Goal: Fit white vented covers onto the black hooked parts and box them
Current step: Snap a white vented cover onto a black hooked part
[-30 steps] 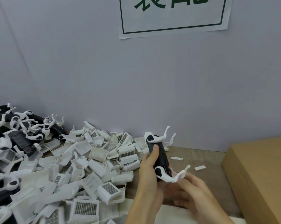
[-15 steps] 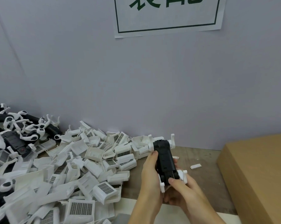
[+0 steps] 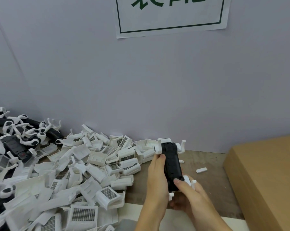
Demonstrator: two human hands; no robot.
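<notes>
Both hands hold one black hooked part (image 3: 171,165) upright over the table, its ribbed black face toward me and white hooks sticking out at top and bottom. My left hand (image 3: 156,179) grips its left side, with the thumb on the upper left edge. My right hand (image 3: 189,195) grips the lower end, thumb pressed on the black face. A heap of white vented covers (image 3: 84,172) lies to the left. More black hooked parts (image 3: 17,139) are piled at the far left.
A brown cardboard box (image 3: 266,177) stands at the right. Small white plastic scraps (image 3: 201,170) lie on the wooden table (image 3: 211,185) between hands and box. A grey wall with a paper sign (image 3: 171,14) closes the back.
The black part has been turned in my hands: a second ago its hooks curved off to the right, now its ribbed face points at me. My right thumb has moved onto its lower face.
</notes>
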